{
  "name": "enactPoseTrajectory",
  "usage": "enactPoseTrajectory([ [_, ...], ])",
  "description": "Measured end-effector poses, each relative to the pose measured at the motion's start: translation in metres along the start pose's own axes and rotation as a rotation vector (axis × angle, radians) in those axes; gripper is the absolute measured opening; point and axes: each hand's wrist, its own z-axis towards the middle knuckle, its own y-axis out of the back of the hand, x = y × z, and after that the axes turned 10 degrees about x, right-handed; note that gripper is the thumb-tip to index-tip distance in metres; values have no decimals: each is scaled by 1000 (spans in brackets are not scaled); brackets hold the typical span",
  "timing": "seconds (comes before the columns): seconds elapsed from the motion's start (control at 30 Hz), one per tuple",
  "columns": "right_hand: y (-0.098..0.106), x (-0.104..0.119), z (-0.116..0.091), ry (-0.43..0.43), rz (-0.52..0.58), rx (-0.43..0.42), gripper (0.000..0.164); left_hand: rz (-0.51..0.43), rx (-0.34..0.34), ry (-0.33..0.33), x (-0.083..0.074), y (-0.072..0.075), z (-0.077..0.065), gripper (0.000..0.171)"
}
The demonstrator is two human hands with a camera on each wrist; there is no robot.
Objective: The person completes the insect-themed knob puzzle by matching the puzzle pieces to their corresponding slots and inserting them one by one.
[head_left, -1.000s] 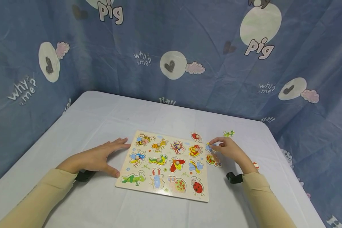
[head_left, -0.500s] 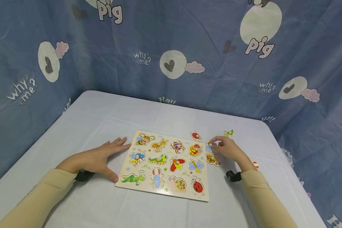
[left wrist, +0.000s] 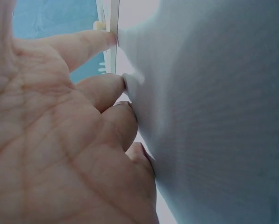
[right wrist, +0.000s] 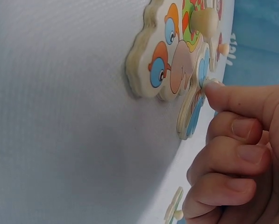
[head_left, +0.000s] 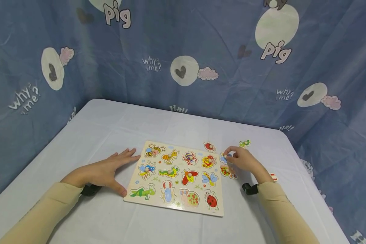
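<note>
A wooden insect peg puzzle board [head_left: 201, 210] lies on the white table, with knobbed pieces in its upper two rows. Its bottom row and the dragonfly spot [head_left: 209, 178] show printed pictures without knobs. My left hand [head_left: 105, 171] lies spread at the board's left side, thumb at the lower corner and a fingertip [left wrist: 109, 39] at the edge. Just past the right edge, my right hand [head_left: 245, 161] pinches the knob of a blue-winged dragonfly puzzle piece [right wrist: 194, 116] between thumb and forefinger, other fingers curled. The piece is close over the table, beside a snail puzzle piece [right wrist: 160, 65].
Behind the board's right corner lies a ladybug piece [head_left: 209, 146]. A green piece [head_left: 244, 143] sits farther right, beyond my right hand. A red-and-white piece [head_left: 273, 177] shows partly behind my right wrist. Blue printed cloth [head_left: 122, 74] hangs behind the table.
The right fingers have settled closer on the dragonfly piece's knob. My left thumb has slid slightly down along the board's corner; board and loose pieces stay in place.
</note>
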Motion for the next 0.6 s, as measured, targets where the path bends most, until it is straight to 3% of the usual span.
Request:
enactPoseTrajectory([
  [0.33, 0, 0, -1, 11, -44, 13, 12, 0, 0, 0, -2, 0, 0, 129],
  [0.6, -1, -3, -4, -59, -75, -7, 16, -5, -3, -10, -2, 0, -2, 129],
])
